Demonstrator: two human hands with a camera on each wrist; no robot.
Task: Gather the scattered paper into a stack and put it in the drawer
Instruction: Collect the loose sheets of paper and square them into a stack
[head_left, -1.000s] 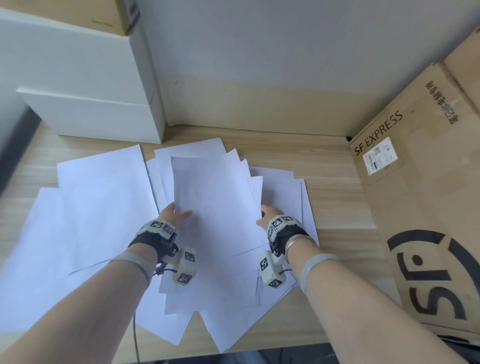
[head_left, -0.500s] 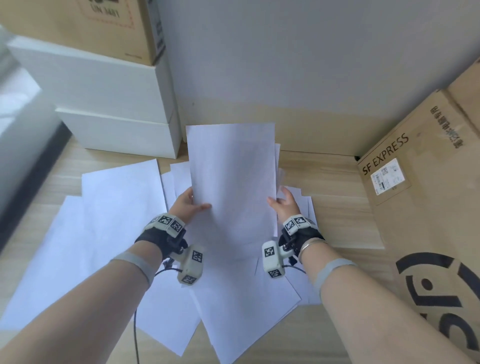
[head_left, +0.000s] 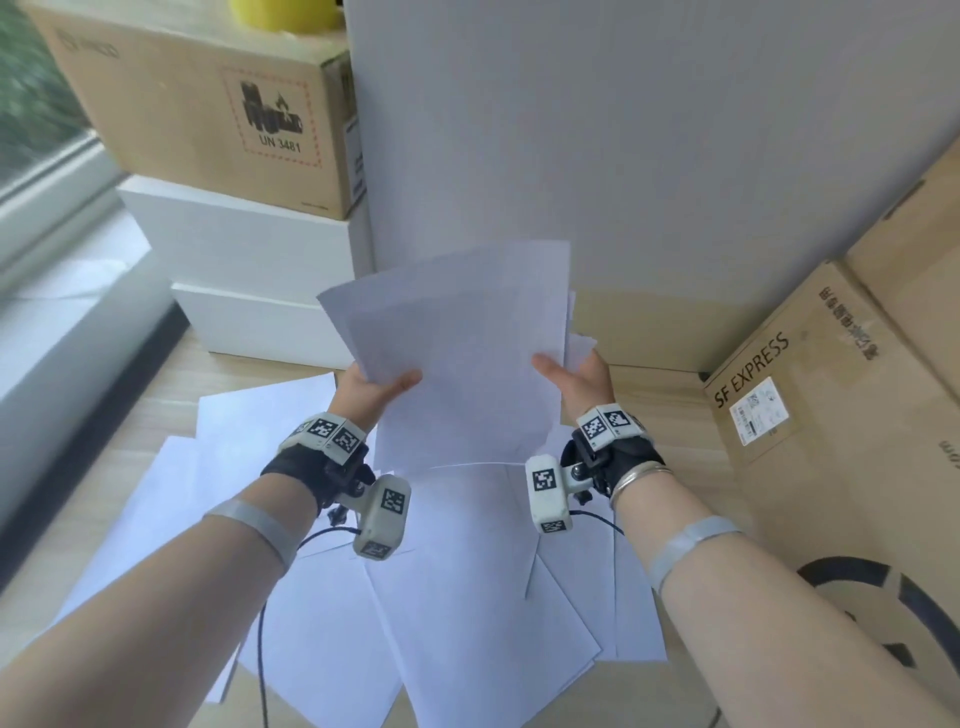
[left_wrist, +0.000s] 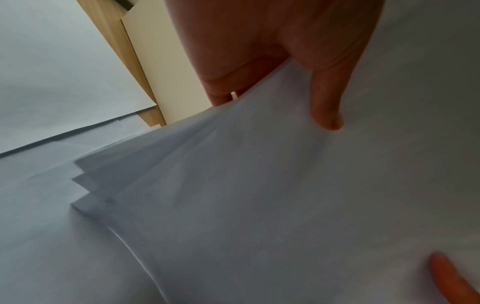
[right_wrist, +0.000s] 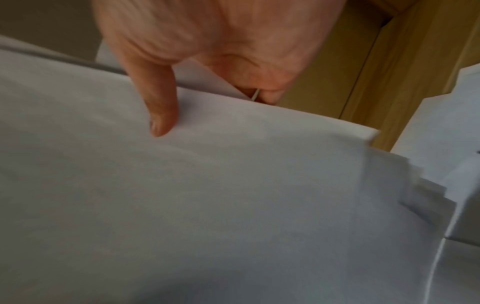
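I hold a loose bundle of white paper sheets (head_left: 467, 338) up off the desk, tilted nearly upright before the wall. My left hand (head_left: 376, 387) pinches its left edge, thumb on the front face. My right hand (head_left: 574, 371) pinches the right edge the same way. In the left wrist view the bundle (left_wrist: 259, 195) shows several staggered corners under my left thumb (left_wrist: 327, 111). In the right wrist view the thumb (right_wrist: 161, 115) lies on the top sheet (right_wrist: 207, 195). More scattered sheets (head_left: 457, 613) still lie fanned on the wooden desk (head_left: 156, 395) below. No drawer is in view.
Two stacked white boxes (head_left: 249, 280) stand at the back left with a brown carton (head_left: 208, 109) on top. A large SF EXPRESS carton (head_left: 831, 415) fills the right side. A pale wall (head_left: 623, 130) rises behind the desk. A window ledge (head_left: 62, 291) runs along the left.
Both hands have lifted the bundle from the desk and raised it higher and farther toward the wall, tilting it more upright. The view has swung upward.
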